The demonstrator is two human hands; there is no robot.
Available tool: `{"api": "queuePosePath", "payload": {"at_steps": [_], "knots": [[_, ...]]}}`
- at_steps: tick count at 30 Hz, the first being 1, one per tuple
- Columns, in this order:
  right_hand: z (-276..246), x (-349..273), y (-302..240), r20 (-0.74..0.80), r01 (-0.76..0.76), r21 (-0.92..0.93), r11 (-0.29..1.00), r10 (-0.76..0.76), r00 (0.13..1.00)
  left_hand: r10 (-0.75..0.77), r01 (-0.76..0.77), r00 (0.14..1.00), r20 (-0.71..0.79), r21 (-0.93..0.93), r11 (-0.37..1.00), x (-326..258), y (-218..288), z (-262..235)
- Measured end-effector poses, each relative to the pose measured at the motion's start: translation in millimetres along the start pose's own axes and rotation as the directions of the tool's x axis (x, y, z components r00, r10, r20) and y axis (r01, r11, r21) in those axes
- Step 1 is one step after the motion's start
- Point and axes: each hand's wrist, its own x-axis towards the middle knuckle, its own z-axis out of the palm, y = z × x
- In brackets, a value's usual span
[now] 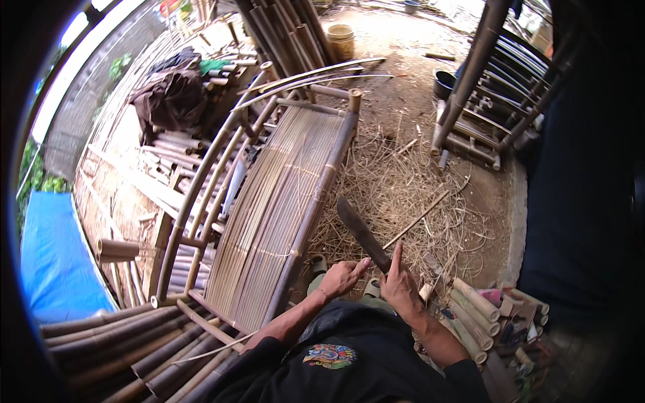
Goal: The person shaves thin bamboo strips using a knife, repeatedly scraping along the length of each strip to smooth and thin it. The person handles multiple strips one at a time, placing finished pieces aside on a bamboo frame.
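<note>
My right hand [401, 289] is closed round the handle end of a machete [359, 230], one finger stretched along it. Its dark, broad blade points up and to the left. Close beside it, my left hand [344, 277] is closed, thumb and fingers pinched on a thin bamboo strip [423, 216]. The strip runs past the blade toward the far right. Another light length [218, 350] shows beyond my left forearm; whether it is the same strip I cannot tell. Left of my hands stands a long bamboo bench [272, 208] with a slatted seat.
Bamboo shavings [410, 181] cover the ground ahead. Cut bamboo pieces [474, 312] lie at my right, and long poles [154, 349] at lower left. A bamboo rack [494, 114] stands far right, a yellowish bucket [340, 41] at the back. A blue tarp [60, 255] lies left.
</note>
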Motion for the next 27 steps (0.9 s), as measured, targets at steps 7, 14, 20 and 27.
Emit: {"api": "queuePosePath", "payload": {"at_steps": [7,14,20,27], "knots": [[53.3,76.1,-81.7,0.128,-0.036,0.199,0.979,0.010,0.992,0.002,-0.009,0.999,-0.047,-0.146,0.989,49.6,-45.7,-88.6],[88.5,170.7,-159.9,0.032,0.025,0.208,0.978,-0.032,0.999,-0.071,0.050,0.996,-0.052,-0.340,0.939,105.8,-82.8,-202.1],[98.3,235.5,-198.6,0.071,-0.104,0.226,0.969,0.090,0.993,0.006,-0.008,1.000,-0.005,-0.469,0.883,131.3,-75.0,-280.4],[32.9,284.1,-217.4,-0.168,-0.032,0.435,0.900,0.116,0.979,0.321,-0.406,0.913,-0.253,-0.658,0.634,158.9,-51.8,-322.3]]}}
